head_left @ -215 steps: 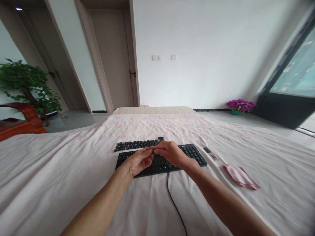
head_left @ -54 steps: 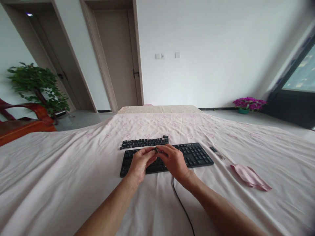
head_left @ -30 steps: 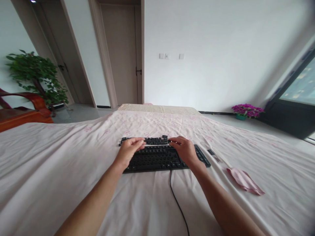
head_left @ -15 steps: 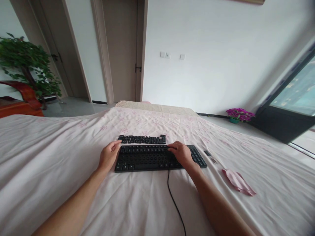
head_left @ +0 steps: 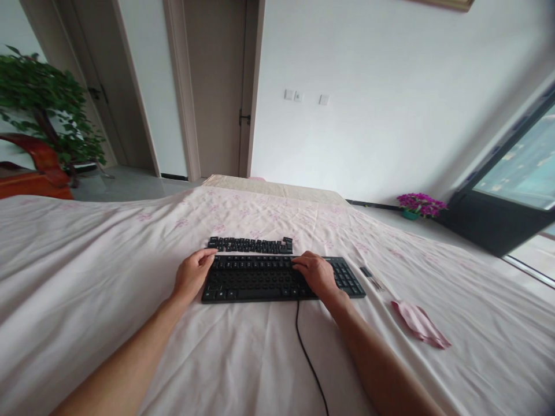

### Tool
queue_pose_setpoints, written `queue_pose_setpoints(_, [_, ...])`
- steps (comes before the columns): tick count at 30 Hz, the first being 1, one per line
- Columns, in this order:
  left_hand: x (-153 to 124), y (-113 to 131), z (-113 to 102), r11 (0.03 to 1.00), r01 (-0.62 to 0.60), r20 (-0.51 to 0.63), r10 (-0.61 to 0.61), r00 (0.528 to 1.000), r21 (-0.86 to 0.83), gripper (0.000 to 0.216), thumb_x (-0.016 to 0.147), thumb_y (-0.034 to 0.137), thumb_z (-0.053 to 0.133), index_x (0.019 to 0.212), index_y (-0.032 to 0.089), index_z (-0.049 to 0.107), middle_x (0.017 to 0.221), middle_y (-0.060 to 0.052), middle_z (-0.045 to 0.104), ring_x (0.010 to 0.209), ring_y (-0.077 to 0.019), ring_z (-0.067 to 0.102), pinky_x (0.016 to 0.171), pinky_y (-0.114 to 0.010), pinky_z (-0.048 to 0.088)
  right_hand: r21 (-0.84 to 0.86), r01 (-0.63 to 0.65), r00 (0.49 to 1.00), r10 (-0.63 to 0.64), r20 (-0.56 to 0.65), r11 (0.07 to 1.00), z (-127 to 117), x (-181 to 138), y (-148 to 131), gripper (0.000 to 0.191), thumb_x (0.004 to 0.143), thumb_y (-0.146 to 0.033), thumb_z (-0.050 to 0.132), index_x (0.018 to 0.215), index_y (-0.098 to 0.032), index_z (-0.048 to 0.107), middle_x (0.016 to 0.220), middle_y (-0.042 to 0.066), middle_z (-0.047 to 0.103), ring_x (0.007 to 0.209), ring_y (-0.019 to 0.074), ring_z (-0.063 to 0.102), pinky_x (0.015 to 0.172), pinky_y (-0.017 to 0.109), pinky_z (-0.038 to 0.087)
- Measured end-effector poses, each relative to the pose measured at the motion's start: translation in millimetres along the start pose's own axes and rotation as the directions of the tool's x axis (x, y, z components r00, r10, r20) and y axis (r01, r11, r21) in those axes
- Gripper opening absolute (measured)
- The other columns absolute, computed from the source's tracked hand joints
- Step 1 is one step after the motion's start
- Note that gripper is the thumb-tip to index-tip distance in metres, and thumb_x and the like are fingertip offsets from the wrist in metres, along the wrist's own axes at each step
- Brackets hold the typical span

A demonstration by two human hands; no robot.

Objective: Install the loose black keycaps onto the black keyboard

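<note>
A black keyboard (head_left: 251,293) lies on the cloth, with its middle rows bare of keycaps and the top rows, bottom row and number pad still carrying theirs. Loose black keycaps (head_left: 249,245) are lined up in rows just behind it. My left hand (head_left: 193,274) is closed at the keyboard's upper left corner, thumb and fingers gripping the edge close to the loose keycaps. Over the right part of the keyboard, my right hand (head_left: 317,274) has its fingers pressed together at the upper key rows; whatever is beneath the fingertips is hidden.
Right of the keyboard lie a small tool with metal wire prongs (head_left: 373,279) and a folded pink cloth (head_left: 420,323). A black cable (head_left: 304,341) runs toward me over the patterned bedsheet (head_left: 243,358). Purple flowers (head_left: 420,203) stand by the far wall.
My right hand has shifted slightly left along the upper key rows. The left hand stays at the keyboard's corner. The view has tilted a little.
</note>
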State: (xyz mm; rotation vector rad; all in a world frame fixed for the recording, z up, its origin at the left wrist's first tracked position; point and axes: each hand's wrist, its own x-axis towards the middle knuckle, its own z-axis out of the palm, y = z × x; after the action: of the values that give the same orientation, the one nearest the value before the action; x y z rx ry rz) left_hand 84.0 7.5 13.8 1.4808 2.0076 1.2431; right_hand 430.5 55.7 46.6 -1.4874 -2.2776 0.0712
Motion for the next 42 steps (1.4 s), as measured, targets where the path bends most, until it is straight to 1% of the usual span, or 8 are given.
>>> queue_pose_setpoints(6, [1,-3,1,1.000,0.002,-0.006,-0.002,1.000,0.017,0.034,0.080,0.043,0.051,0.103,0.029,0.071,0.093,0.002,0.074,0.082,-0.0183,0.067,0.067,-0.024,0.047,-0.053,0.047,0.998,-0.045,0.040,0.997,-9,0,-5,0.021,0.089,-0.032,0.055,0.100,-0.028,0.073,0.097,0.001,0.070,0.089,0.0167,0.063,0.078,0.024,0.041])
queue_pose_setpoints(11, [1,-2,0,0.999,-0.009,-0.013,0.010,1.000,0.045,0.032,0.080,0.042,0.051,0.101,0.029,0.071,0.091,0.002,0.074,0.081,-0.0181,0.066,0.069,-0.025,0.046,-0.051,0.068,0.995,-0.064,0.074,0.996,-14,2,-6,0.022,0.090,-0.031,0.054,0.100,-0.028,0.073,0.099,0.001,0.070,0.089,0.0167,0.063,0.076,0.024,0.041])
queue_pose_setpoints(15, [1,-1,0,0.998,-0.023,0.001,0.023,1.000,0.051,0.030,0.081,0.041,0.050,0.100,0.030,0.071,0.096,0.003,0.074,0.085,-0.0180,0.066,0.072,-0.025,0.046,-0.061,0.068,0.993,-0.061,0.104,0.996,-15,4,-7,0.023,0.091,-0.032,0.052,0.102,-0.028,0.072,0.102,0.001,0.070,0.090,0.0169,0.063,0.077,0.023,0.041])
queue_pose_setpoints(23, [1,-3,1,0.999,-0.041,0.004,0.041,0.999,0.028,0.032,0.081,0.041,0.049,0.101,0.028,0.071,0.098,0.001,0.074,0.085,-0.0181,0.066,0.072,-0.025,0.048,-0.058,0.089,0.993,-0.084,0.077,0.994,-11,3,-3,0.023,0.091,-0.033,0.052,0.102,-0.030,0.072,0.100,0.000,0.069,0.089,0.0157,0.063,0.077,0.023,0.040])
queue_pose_setpoints(27, [1,-1,-1,0.998,-0.036,0.007,0.036,0.999,0.043,0.032,0.081,0.041,0.049,0.101,0.028,0.071,0.096,0.001,0.074,0.084,-0.0179,0.066,0.072,-0.025,0.048,-0.044,0.059,0.995,-0.055,0.087,0.997,-12,3,-2,0.023,0.091,-0.034,0.052,0.103,-0.030,0.072,0.101,0.000,0.070,0.089,0.0155,0.063,0.077,0.023,0.041])
queue_pose_setpoints(31, [1,-1,-1,0.998,-0.039,0.012,0.038,0.999,0.047,0.032,0.081,0.040,0.050,0.101,0.028,0.072,0.097,0.002,0.074,0.084,-0.0178,0.066,0.072,-0.025,0.048,-0.016,0.056,0.995,-0.055,0.082,0.998,-11,3,-1,0.023,0.090,-0.033,0.053,0.103,-0.030,0.072,0.101,0.000,0.070,0.090,0.0157,0.064,0.079,0.023,0.042])
queue_pose_setpoints(36, [1,-1,0,0.999,-0.044,0.003,0.044,0.999,0.032,0.031,0.081,0.039,0.050,0.100,0.028,0.072,0.099,0.001,0.074,0.086,-0.0183,0.066,0.075,-0.025,0.048,0.023,-0.012,0.998,0.011,0.060,1.000,-8,2,4,0.023,0.089,-0.033,0.054,0.102,-0.028,0.072,0.099,0.001,0.070,0.088,0.0163,0.064,0.082,0.024,0.044])
queue_pose_setpoints(42, [1,0,-1,0.999,-0.042,0.017,0.042,0.999,0.031,0.029,0.081,0.037,0.050,0.099,0.029,0.071,0.100,0.002,0.073,0.088,-0.0181,0.066,0.077,-0.026,0.048,-0.042,0.056,0.997,-0.053,0.059,0.998,-9,1,1,0.022,0.090,-0.034,0.054,0.103,-0.031,0.072,0.099,-0.001,0.070,0.089,0.0155,0.064,0.083,0.024,0.042])
